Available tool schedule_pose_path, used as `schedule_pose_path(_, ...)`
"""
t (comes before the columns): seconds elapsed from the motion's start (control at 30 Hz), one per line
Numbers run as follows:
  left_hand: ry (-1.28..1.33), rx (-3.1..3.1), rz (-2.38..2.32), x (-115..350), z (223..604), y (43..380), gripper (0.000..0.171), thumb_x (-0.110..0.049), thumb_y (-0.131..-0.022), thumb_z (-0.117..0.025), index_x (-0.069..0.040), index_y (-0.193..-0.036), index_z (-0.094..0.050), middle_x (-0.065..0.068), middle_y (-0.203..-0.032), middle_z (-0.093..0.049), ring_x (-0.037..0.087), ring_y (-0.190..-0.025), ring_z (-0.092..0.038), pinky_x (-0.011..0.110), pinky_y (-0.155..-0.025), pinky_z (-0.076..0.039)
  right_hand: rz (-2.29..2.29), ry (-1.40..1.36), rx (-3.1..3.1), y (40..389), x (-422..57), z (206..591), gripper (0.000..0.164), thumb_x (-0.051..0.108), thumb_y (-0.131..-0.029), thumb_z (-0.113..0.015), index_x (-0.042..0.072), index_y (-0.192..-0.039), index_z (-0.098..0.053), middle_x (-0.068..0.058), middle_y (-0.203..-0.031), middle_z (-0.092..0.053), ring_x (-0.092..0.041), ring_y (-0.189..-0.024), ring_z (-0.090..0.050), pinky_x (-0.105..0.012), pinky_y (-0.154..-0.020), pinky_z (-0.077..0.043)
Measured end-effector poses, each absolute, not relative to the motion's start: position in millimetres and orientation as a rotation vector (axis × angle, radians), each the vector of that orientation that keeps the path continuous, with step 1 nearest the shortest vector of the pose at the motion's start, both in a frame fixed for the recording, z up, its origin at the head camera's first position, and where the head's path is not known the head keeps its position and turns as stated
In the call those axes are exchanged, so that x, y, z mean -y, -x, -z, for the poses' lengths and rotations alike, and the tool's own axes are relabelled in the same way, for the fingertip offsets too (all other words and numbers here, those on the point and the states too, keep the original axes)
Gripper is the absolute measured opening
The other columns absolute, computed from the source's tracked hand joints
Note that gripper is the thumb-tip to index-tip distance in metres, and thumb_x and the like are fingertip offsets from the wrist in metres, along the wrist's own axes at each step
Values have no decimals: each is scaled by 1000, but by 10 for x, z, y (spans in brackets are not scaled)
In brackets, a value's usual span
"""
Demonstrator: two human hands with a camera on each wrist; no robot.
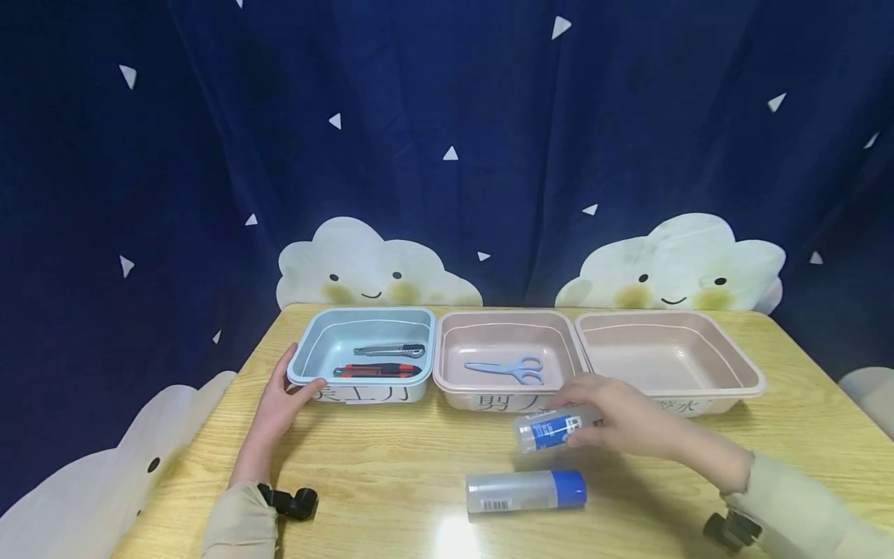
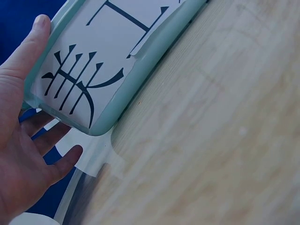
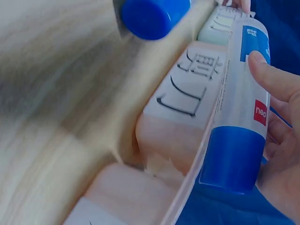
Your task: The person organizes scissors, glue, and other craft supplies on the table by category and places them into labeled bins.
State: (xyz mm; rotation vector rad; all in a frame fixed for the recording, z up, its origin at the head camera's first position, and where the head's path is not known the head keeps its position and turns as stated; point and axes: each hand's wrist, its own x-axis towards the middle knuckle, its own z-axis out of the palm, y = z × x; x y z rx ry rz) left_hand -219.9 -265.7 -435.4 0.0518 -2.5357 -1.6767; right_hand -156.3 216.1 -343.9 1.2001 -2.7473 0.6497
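My right hand (image 1: 625,415) holds a clear glue bottle (image 3: 239,98) with a blue label and blue cap, thumb on one side and fingers behind. The bottle is in the air before the middle bin. A second glue bottle (image 1: 513,491) lies on its side on the table below it, blue cap to the right. At the far left, my left hand (image 1: 282,396) grips the corner of a light blue bin (image 1: 321,349), thumb at the front rim and fingers along the left side. Inside that bin lie a grey utility knife (image 1: 389,350) and a red-black utility knife (image 1: 377,370).
A pink bin (image 1: 454,334) in the middle holds light blue scissors (image 1: 513,369). Beside it on the right stands another pink bin (image 1: 733,361). All three bins carry paper labels in front. A dark blue curtain (image 1: 447,93) hangs behind the wooden table (image 1: 370,473).
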Motion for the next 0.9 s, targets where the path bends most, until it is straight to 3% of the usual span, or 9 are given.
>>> schedule_pose_path(0.47, -54, 2537, 1675, 2643, 4342, 2197, 90, -26, -83, -66, -21, -148, -4, 16, -150, -16, 34, -133, -25, 46, -104, -32, -674, -1078, 2680, 1652, -2451, 3232, 34, 25, -73, -75, 20, -105, -65, 10, -101, -63, 1, -84, -53, -21, -67, -49)
schedule_pose_path(0.9, -51, 2532, 1688, 2646, 4348, 2180, 89, -26, -83, -66, -20, -148, -5, 17, -150, -16, 35, -133, -25, 47, -105, -31, -468, -974, 2603, 1810, -2716, 3222, 38, 20, -69, -78, 19, -105, -66, 9, -100, -65, 0, -80, -53, -20, -66, -45)
